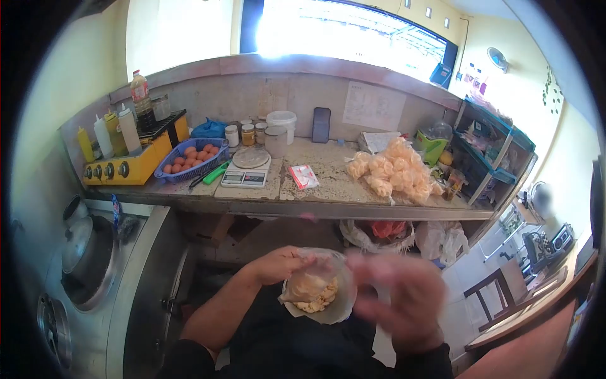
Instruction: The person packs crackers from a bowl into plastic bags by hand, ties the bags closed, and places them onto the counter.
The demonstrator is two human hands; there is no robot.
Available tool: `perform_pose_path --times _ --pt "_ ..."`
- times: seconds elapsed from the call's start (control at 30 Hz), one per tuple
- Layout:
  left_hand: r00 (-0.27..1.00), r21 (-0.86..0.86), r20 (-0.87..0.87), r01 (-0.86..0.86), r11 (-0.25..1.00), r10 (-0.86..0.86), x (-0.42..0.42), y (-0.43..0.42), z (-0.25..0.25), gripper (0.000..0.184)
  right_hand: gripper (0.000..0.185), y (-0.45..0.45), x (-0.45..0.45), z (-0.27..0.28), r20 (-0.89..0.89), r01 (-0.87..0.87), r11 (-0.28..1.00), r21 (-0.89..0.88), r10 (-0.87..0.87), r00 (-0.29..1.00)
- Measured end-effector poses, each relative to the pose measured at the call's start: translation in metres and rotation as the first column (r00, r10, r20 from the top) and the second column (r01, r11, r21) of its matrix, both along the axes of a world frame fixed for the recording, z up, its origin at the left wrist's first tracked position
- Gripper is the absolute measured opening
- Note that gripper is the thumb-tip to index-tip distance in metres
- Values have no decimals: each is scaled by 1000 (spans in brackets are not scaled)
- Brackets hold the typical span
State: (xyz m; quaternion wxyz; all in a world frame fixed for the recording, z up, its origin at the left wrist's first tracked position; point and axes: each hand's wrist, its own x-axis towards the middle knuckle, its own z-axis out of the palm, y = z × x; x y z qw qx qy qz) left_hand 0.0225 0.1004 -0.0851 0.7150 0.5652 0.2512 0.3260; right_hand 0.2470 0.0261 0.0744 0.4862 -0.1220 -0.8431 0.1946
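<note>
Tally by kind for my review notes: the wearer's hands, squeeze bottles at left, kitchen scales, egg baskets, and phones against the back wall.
Wearer's hands: 2
Squeeze bottles: 4
Kitchen scale: 1
Egg basket: 1
Phone: 1
Total: 9

Black sleeves (pixel 186 360), bottom of frame; left one ends on the forearm (pixel 221 309). Black garment (pixel 297 354) bottom centre. Hands (pixel 278 264) bare.

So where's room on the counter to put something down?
Between the red-and-white packet and the heap of peach-coloured bags, back towards the dark upright phone. The left end is crowded by the blue plastic egg basket and yellow boxy stove.
</note>
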Motion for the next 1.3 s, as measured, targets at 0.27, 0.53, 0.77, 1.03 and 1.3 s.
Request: perform_pose_path --times 0.27,0.53,0.77,1.03,1.3 --pt "982 52 -164 98 994 -88 -5 -6 -18 36 19 76 8 -95 514 164 984 68 -175 839" --pt "974 143 -173 171 975 -145 10 -24 -53 48 19 69 0 -133 189 -8 679 -734 215 958" --pt "980 45 -196 -21 999 29 36 -56 -56 50 20 58 4 -129 298 84 757 -648 152 942" --pt "980 29 -194 -34 999 39 23 -46 -52 44 18 57 12 -131 82 0 667 -745 91 992" --pt "936 -5 -351 44 999 -43 4 -46 -45 48 33 49 21 -127 597 182 880 -438 133 791"
